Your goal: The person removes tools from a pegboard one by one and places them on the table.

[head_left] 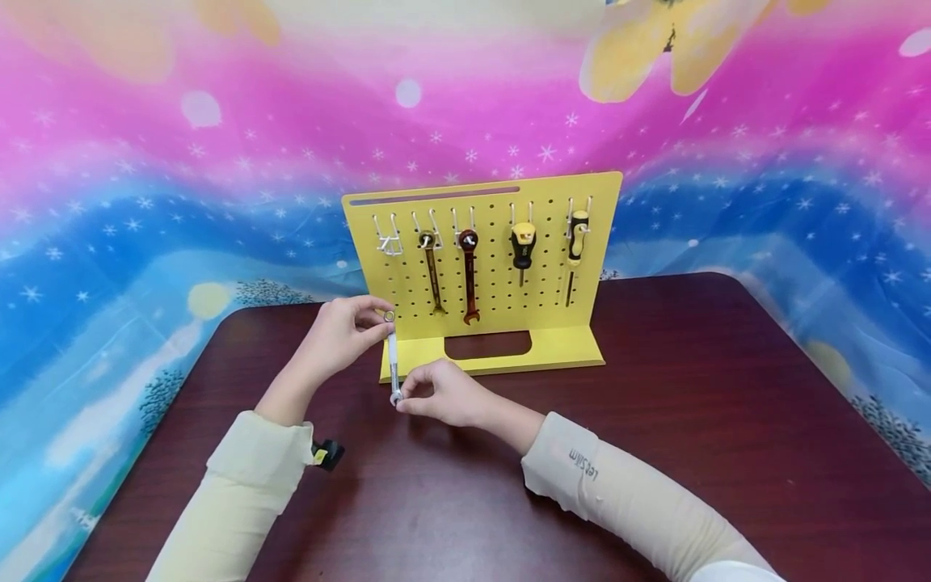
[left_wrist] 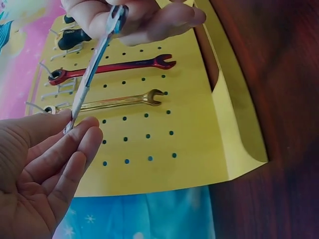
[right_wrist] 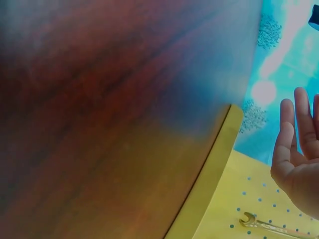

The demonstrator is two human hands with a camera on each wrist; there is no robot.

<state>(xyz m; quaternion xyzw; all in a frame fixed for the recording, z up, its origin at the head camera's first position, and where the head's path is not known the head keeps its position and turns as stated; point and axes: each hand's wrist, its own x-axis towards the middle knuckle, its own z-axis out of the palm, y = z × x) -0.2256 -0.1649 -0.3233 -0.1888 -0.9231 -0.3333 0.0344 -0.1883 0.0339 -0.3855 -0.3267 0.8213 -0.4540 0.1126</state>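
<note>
A silver combination wrench (head_left: pixel 393 356) stands nearly upright before the left end of a yellow pegboard (head_left: pixel 502 291). My left hand (head_left: pixel 338 335) pinches its upper, ring end between thumb and fingers. At the lower, open-jaw end, the thumb and forefinger of my right hand (head_left: pixel 447 394) hold it. The left wrist view shows the wrench (left_wrist: pixel 92 69) running from the left fingertips up to the right hand (left_wrist: pixel 144 25). Above my left hand is a white hook (head_left: pixel 389 242) with no tool on it. In the right wrist view, a hand (right_wrist: pixel 299 164) is cut off by the right edge.
On the pegboard hang a gold wrench (head_left: pixel 434 279), a red wrench (head_left: pixel 469 279), a stubby screwdriver (head_left: pixel 522 246) and a longer screwdriver (head_left: pixel 578 242). The board stands on a dark wooden table (head_left: pixel 698 404). Behind it hangs a patterned cloth (head_left: pixel 465 97).
</note>
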